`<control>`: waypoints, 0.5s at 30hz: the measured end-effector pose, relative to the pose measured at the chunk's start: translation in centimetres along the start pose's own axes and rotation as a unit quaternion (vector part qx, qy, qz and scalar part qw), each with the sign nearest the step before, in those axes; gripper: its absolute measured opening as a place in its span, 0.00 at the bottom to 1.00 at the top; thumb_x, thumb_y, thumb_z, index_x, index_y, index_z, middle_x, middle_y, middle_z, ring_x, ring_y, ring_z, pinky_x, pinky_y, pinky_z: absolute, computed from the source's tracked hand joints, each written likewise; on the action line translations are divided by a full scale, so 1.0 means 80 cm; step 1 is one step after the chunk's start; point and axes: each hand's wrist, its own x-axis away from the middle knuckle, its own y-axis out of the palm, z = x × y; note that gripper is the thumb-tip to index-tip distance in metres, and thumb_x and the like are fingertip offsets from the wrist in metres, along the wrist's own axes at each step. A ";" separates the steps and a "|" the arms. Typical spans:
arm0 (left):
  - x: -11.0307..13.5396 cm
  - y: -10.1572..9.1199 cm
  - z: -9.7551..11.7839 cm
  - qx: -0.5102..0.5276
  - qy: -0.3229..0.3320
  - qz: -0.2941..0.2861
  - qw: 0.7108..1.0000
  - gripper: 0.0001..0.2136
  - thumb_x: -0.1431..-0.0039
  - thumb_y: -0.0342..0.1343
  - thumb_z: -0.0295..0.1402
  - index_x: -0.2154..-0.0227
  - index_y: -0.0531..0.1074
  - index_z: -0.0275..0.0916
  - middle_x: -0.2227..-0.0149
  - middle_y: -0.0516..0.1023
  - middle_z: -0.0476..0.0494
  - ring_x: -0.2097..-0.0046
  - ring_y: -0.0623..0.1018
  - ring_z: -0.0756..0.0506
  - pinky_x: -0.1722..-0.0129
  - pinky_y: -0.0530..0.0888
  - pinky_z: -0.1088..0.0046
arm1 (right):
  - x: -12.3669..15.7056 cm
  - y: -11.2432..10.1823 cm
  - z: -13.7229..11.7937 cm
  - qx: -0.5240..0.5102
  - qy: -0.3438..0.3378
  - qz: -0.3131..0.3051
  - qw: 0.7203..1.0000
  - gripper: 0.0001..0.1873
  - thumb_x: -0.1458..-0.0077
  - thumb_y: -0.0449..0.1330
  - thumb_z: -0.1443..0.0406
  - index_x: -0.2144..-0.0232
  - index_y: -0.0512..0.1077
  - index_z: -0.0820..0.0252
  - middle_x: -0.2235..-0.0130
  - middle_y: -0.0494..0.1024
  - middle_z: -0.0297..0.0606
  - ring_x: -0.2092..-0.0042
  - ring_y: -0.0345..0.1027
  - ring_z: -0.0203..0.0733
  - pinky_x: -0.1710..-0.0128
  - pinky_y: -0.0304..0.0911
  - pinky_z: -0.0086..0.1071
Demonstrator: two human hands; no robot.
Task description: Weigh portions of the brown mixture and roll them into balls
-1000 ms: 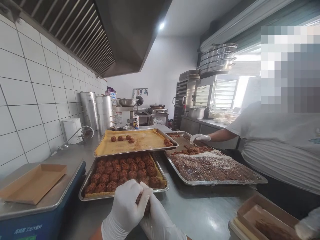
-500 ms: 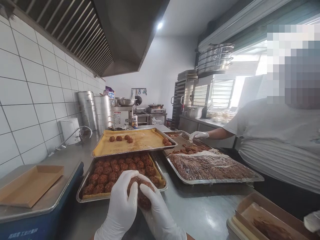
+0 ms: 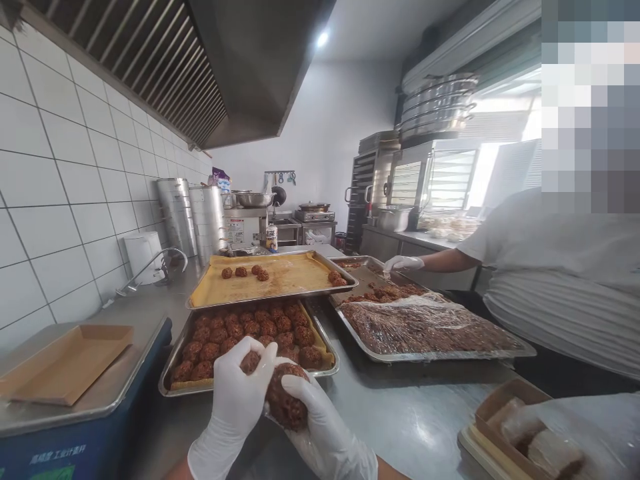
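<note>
A large, dark reddish-brown meatball [image 3: 286,398] rests in my right hand [image 3: 325,423], whose gloved thumb and fingers wrap round it. My left hand [image 3: 235,393], also in a white glove, is curled beside the ball, its thumb tip close to the top. Brown meat shows between its thumb and fingers; I cannot tell whether it is held there or lies in the tray behind. Just beyond my hands, a metal tray [image 3: 167,387] holds rows of meatballs on yellow cloth. Overlapping its far side is a second tray [image 3: 295,283] with several small meatballs on its yellow lining.
On the right, a tray of minced meat [image 3: 430,327] lies partly under plastic film. A co-worker's gloved hand [image 3: 403,263] reaches into it; their other hand is over a cardboard box [image 3: 493,417]. At left, a cardboard tray [image 3: 75,360] sits on a blue scale [image 3: 85,437].
My left hand has shifted left and loosened from the meatball, exposing more of it in my right hand. The co-worker's other arm has come over the cardboard box at lower right.
</note>
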 end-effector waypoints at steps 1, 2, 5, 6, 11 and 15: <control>-0.003 -0.001 -0.001 0.040 -0.034 0.001 0.999 0.18 0.40 0.63 0.43 0.80 0.69 0.40 0.77 0.70 0.50 0.71 0.69 0.49 0.67 0.66 0.74 | 0.001 -0.001 -0.001 -0.025 0.019 0.007 0.999 0.18 0.53 0.71 0.63 0.58 0.80 0.59 0.57 0.83 0.42 0.59 0.75 0.45 0.61 0.69 0.36; -0.008 -0.003 -0.002 0.095 -0.074 0.010 0.993 0.20 0.40 0.63 0.44 0.81 0.66 0.39 0.79 0.67 0.51 0.73 0.67 0.50 0.70 0.64 0.75 | 0.002 -0.001 -0.004 -0.050 0.034 0.016 0.998 0.18 0.54 0.72 0.63 0.58 0.80 0.58 0.57 0.83 0.42 0.59 0.75 0.45 0.62 0.69 0.35; -0.026 -0.018 -0.006 0.296 -0.169 0.037 0.940 0.22 0.42 0.64 0.46 0.80 0.62 0.39 0.80 0.61 0.54 0.78 0.60 0.54 0.79 0.57 0.77 | 0.005 0.000 -0.012 -0.099 0.051 0.025 0.993 0.18 0.56 0.74 0.65 0.60 0.81 0.60 0.60 0.84 0.42 0.61 0.75 0.42 0.64 0.69 0.33; -0.033 -0.024 -0.007 0.357 -0.185 0.040 0.915 0.20 0.44 0.65 0.46 0.78 0.64 0.39 0.79 0.62 0.55 0.79 0.61 0.54 0.81 0.57 0.78 | 0.005 0.000 -0.014 -0.110 0.052 0.025 0.992 0.18 0.56 0.74 0.65 0.60 0.81 0.61 0.61 0.84 0.42 0.61 0.75 0.42 0.65 0.69 0.33; -0.053 -0.047 -0.013 0.446 -0.203 0.024 0.872 0.16 0.51 0.71 0.38 0.65 0.71 0.39 0.57 0.79 0.45 0.62 0.80 0.47 0.70 0.72 0.77 | 0.001 0.002 -0.016 -0.134 0.058 0.036 0.989 0.19 0.54 0.73 0.66 0.58 0.81 0.63 0.59 0.83 0.43 0.59 0.74 0.41 0.62 0.71 0.34; -0.062 -0.073 -0.005 0.305 -0.133 0.026 0.943 0.16 0.51 0.70 0.34 0.60 0.73 0.40 0.57 0.81 0.43 0.67 0.78 0.49 0.73 0.68 0.78 | -0.003 0.000 -0.015 -0.130 0.053 0.071 0.988 0.19 0.53 0.73 0.66 0.57 0.80 0.63 0.57 0.83 0.42 0.57 0.74 0.42 0.61 0.72 0.35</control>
